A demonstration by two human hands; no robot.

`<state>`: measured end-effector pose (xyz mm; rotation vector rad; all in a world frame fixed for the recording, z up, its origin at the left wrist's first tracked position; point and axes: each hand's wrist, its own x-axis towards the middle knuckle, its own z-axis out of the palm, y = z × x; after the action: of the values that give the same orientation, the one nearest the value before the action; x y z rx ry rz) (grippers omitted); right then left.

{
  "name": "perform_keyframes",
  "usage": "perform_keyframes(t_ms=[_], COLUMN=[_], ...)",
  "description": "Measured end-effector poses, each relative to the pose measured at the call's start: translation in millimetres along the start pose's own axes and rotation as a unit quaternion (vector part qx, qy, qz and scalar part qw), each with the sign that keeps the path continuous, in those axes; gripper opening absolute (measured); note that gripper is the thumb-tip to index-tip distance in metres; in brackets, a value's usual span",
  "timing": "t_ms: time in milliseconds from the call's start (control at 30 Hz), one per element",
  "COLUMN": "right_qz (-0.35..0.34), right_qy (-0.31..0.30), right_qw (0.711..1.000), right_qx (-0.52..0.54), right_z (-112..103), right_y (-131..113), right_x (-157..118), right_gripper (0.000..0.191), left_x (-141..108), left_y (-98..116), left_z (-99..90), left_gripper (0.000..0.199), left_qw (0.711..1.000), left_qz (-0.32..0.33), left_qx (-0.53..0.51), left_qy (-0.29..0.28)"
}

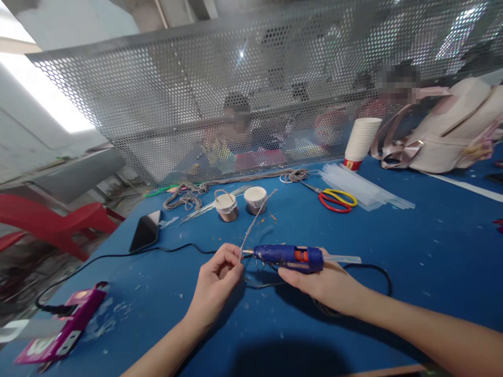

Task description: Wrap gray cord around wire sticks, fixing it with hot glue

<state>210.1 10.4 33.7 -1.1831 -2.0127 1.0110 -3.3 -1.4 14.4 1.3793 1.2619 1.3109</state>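
My left hand (pixel 217 283) is closed in a pinch on the lower end of a thin, cord-wrapped stick (pixel 251 226), which leans up and to the right. In my right hand (pixel 328 285) is a blue hot glue gun (pixel 288 256) with a clear glue stick (pixel 343 258) sticking out of its back. The nozzle points left, close to the pinched end of the stick; whether it touches cannot be made out. Beyond the hands stand two small cups, one with a handle (pixel 227 206) and one without (pixel 255 200), their lower parts wrapped in brownish cord.
Scissors (pixel 334 200), clear glue sticks (pixel 363 186), stacked paper cups (pixel 362 140) and a backpack (pixel 451 131) lie right. Grey cord (pixel 186 196) and wires (pixel 214 201) lie behind. Left are a phone (pixel 146 230) and a purple power strip (pixel 65 327). A perforated metal screen (pixel 176 104) borders the table.
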Motion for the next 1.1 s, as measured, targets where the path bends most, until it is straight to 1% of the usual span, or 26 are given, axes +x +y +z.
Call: perform_keyframes(t_ms=[167, 233, 333, 433, 500, 533, 567, 600, 667, 700, 800, 833, 900, 933, 967, 1000, 1100], right_qz=[0.043, 0.074, 0.107, 0.102, 0.103, 0.105, 0.105, 0.104, 0.103, 0.103, 0.089, 0.067, -0.005, -0.03, -0.034, -0.025, 0.033], right_qy=[-0.023, -0.052, -0.12, -0.151, -0.153, -0.143, -0.12, -0.083, 0.013, 0.057, 0.134, 0.154, 0.197, 0.201, 0.2, 0.194, 0.179], right_qw=[0.998, 0.994, 0.971, 0.943, 0.929, 0.924, 0.923, 0.926, 0.941, 0.951, 0.982, 0.985, 0.979, 0.976, 0.975, 0.975, 0.974], right_qx=[0.033, 0.068, 0.179, 0.278, 0.321, 0.338, 0.35, 0.354, 0.323, 0.284, 0.101, 0.04, -0.048, -0.074, -0.095, -0.11, -0.137], right_z=[-4, -6, -11, -18, -24, -27, -30, -32, -37, -38, -40, -40, -39, -38, -38, -38, -37], right_y=[1, 1, 2, 5, 10, 13, 17, 21, 31, 37, 54, 60, 71, 75, 79, 83, 88], right_x=[-2, -1, 4, 9, 13, 15, 18, 21, 28, 32, 45, 50, 60, 64, 68, 72, 77], right_gripper=[0.022, 0.026, 0.028, 0.028, 0.03, 0.031, 0.031, 0.03, 0.027, 0.027, 0.028, 0.027, 0.02, 0.02, 0.02, 0.021, 0.022], left_x=[1, 1, 2, 3, 3, 4, 4, 4, 4, 4, 4, 4, 3, 3, 3, 3, 3], left_y=[-3, -6, -9, -9, -8, -7, -6, -5, -4, -4, -4, -4, -3, -3, -2, -2, -4], left_z=[-1.6, -2.9, -4.5, -4.4, -3.6, -3.1, -2.8, -2.5, -2.4, -2.5, -2.4, -2.2, -1.4, -1.0, -0.9, -0.9, -1.9], left_gripper=[0.021, 0.02, 0.019, 0.019, 0.019, 0.019, 0.019, 0.019, 0.019, 0.019, 0.018, 0.018, 0.018, 0.018, 0.019, 0.019, 0.019], left_qw=[1.0, 1.0, 1.0, 1.0, 1.0, 1.0, 1.0, 0.999, 0.999, 0.999, 1.0, 0.999, 0.999, 0.999, 0.999, 0.999, 0.999], left_qz=[0.005, 0.002, -0.004, -0.006, -0.006, -0.004, -0.002, 0.001, 0.007, 0.009, 0.011, 0.011, 0.011, 0.013, 0.014, 0.016, 0.021], left_qx=[0.001, -0.002, -0.003, -0.006, -0.009, -0.009, -0.008, -0.007, -0.002, 0.003, 0.018, 0.022, 0.028, 0.029, 0.03, 0.029, 0.026], left_qy=[-0.003, -0.004, 0.0, 0.011, 0.021, 0.026, 0.029, 0.032, 0.033, 0.031, 0.023, 0.021, 0.02, 0.022, 0.023, 0.025, 0.016])
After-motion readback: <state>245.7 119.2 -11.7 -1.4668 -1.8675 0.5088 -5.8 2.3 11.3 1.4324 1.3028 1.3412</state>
